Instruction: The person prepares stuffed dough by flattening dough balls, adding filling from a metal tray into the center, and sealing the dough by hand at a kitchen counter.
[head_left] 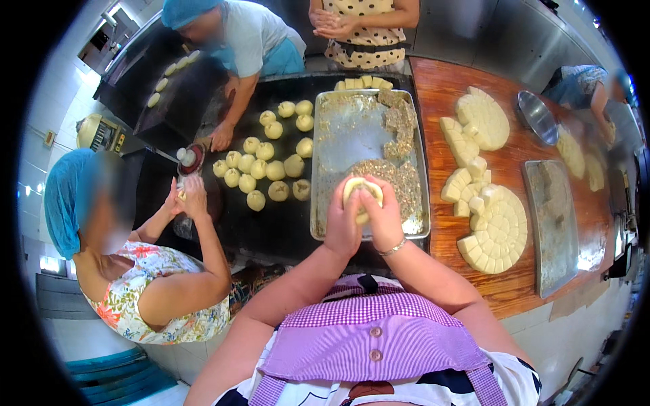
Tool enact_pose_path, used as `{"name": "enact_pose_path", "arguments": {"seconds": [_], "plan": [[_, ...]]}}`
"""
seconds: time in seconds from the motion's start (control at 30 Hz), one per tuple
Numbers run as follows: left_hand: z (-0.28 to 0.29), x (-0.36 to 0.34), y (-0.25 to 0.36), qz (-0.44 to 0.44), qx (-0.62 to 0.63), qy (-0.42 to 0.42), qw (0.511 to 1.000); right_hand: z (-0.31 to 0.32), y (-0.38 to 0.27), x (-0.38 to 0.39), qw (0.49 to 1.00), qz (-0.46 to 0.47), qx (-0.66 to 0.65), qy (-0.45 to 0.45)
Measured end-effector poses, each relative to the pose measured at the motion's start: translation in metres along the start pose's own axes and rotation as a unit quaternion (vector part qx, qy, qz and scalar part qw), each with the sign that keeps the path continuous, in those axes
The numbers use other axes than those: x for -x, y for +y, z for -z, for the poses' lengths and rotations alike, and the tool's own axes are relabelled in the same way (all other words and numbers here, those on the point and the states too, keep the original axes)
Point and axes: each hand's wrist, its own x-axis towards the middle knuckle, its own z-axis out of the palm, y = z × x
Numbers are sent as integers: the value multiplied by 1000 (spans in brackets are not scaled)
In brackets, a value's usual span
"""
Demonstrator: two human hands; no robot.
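Both hands are closed round a pale piece of dough (353, 184), cupped like a thick-rimmed shell. My left hand (343, 220) wraps its near left side. My right hand (386, 218), with a bracelet at the wrist, wraps the other side, a thumb pressing into the hollow. Whether filling lies inside is hidden by the fingers. Beneath and beyond my hands is a metal tray (342, 132) with crumbly brown filling (406, 186) heaped along its right side and near end. Several rounded dough balls (275, 170) sit on the black surface left of the tray.
To the right, a wooden table (433, 88) bears cut dough rounds (501, 233), a metal bowl (537, 116) and another tray (552, 223). A co-worker on the left (169, 271) handles dough; another (261, 34) reaches across at the far left. Other people stand far ahead and far right.
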Motion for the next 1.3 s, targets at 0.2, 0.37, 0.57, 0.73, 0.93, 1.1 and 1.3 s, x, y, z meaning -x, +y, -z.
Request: {"name": "enact_pose_path", "arguments": {"seconds": [0.2,0.37,0.57,0.73,0.93,1.1,1.3], "plan": [[1,11,-10,-64,-134,21,989,-8,14,5,998,-5,-60,35],[3,-7,-11,-86,-235,22,968,-12,31,-6,997,9,-24,77],[3,-17,6,-17,65,61,996,-28,11,-20,972,-83,-195,103],[21,8,-2,29,70,51,996,-15,23,4,996,-57,-47,40],[27,21,-17,11,-7,44,999,2,22,8,995,-73,-41,-49],[21,15,-27,-8,-129,64,990,-1,32,8,996,-86,-15,11],[27,-17,-33,-100,-251,88,959,-7,38,-10,979,-124,-143,78]]}}
